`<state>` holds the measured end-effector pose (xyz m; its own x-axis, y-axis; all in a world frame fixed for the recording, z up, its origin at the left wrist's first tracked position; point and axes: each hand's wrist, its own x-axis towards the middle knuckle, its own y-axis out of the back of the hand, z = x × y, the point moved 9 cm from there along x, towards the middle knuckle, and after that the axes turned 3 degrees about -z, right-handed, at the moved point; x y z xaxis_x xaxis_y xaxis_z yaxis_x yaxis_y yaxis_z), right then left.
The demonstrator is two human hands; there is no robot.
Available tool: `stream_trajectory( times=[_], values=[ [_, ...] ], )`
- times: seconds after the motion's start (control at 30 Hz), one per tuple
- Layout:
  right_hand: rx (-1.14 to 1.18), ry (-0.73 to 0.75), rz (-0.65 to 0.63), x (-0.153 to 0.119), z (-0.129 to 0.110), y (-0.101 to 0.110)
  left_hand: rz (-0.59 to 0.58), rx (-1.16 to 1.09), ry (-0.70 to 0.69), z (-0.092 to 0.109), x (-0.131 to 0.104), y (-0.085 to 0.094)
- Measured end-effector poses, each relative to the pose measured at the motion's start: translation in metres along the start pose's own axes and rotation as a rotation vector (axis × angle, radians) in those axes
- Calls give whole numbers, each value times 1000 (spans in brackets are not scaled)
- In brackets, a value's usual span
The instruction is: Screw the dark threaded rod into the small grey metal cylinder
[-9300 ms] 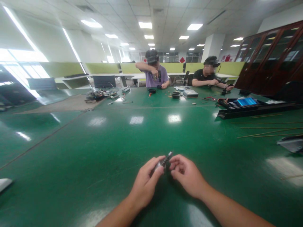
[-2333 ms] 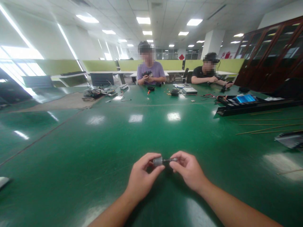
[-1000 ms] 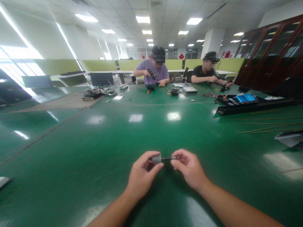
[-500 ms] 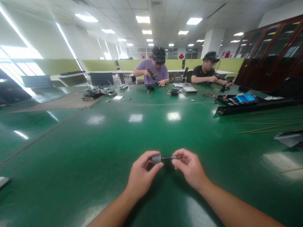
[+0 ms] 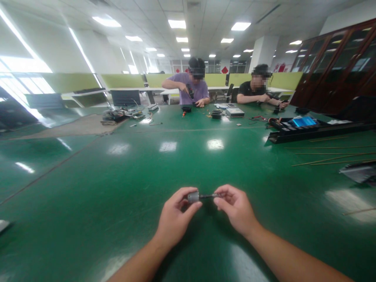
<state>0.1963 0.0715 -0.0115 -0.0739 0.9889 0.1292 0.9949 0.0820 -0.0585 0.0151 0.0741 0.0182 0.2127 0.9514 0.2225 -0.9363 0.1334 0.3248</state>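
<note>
While fingers (image 5: 188, 190) hold cylinder (image 5: 193, 197) and rod (image 5: 207, 196) | open tabletop (image 5: 188, 166) ahead | clutter (image 5: 116, 115) beyond

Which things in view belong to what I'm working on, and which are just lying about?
Job in hand:
- grey cylinder, held in the left hand
- thin dark shaft, running from it to the right hand

Probably just lying about:
- thin rods
- blue item
- pile of parts
- pale box
</note>
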Motion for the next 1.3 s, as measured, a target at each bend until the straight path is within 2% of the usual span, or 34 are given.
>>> stream_trajectory(
  times=[0.43, 1.3],
  values=[
    [-12, -5, -1, 1, 5, 2, -4, -32, 15, -6, 0, 0],
    [-17, -2, 29, 0, 2, 3, 19, -23, 40, -3, 1, 3]
  ],
)
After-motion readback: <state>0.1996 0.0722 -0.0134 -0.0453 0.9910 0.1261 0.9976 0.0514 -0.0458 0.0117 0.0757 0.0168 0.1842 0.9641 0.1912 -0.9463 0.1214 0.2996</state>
